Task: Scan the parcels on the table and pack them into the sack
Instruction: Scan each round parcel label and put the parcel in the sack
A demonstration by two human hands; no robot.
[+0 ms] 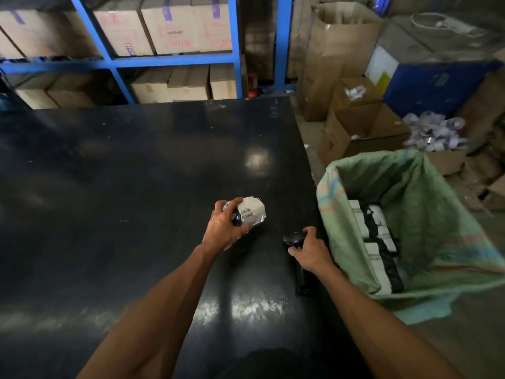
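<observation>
The scene is dim, lit from overhead. The glossy black table (136,187) throws back soft white glare patches, one past the hands and a broader smear near the bottom edge. The wide lens bends the blue shelves (175,61) and the table's edges. Motion blur softens the boxes (352,127) and the sack (437,203) at right, and the corners are smeared. The parcel (250,213) is the brightest thing, its label barely legible.

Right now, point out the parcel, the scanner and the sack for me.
parcel (250,213): head view, on its white barcode label.
scanner (293,238): head view, on its black head, beside the right thumb.
sack (426,198): head view, on its green inner wall.
</observation>
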